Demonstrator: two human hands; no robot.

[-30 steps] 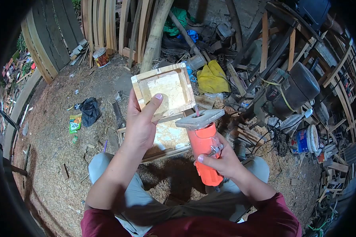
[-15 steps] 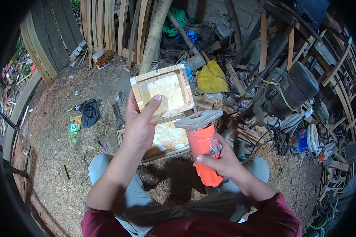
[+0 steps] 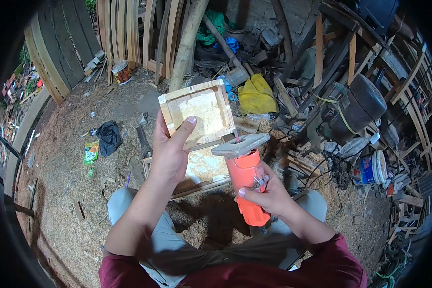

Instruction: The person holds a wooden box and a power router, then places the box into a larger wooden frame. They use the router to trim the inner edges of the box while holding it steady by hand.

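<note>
My left hand [image 3: 172, 149] grips a small square wooden box [image 3: 201, 111] by its lower left side, thumb pressed on the inside face and the open side turned toward me. My right hand [image 3: 269, 194] is wrapped round the orange body of a trim router [image 3: 248, 185], held upright with its flat base plate [image 3: 241, 145] on top. A thin bit stands up from the plate, right at the box's lower right corner. Below the box, a larger wooden frame or tray [image 3: 197, 189] with a pale, dusty surface lies in front of my knees.
Wood shavings cover the ground. A black plastic bag [image 3: 109, 138] and a green-yellow packet [image 3: 91, 152] lie left. A paint can [image 3: 122, 72] stands behind, near leaning planks. A yellow cloth [image 3: 258, 94] lies beyond the box. On the right are a strapped motor [image 3: 357, 105], a bucket [image 3: 372, 168] and scrap wood.
Hardly anything differs. The box and the router stay in nearly the same position, with both hands keeping their hold.
</note>
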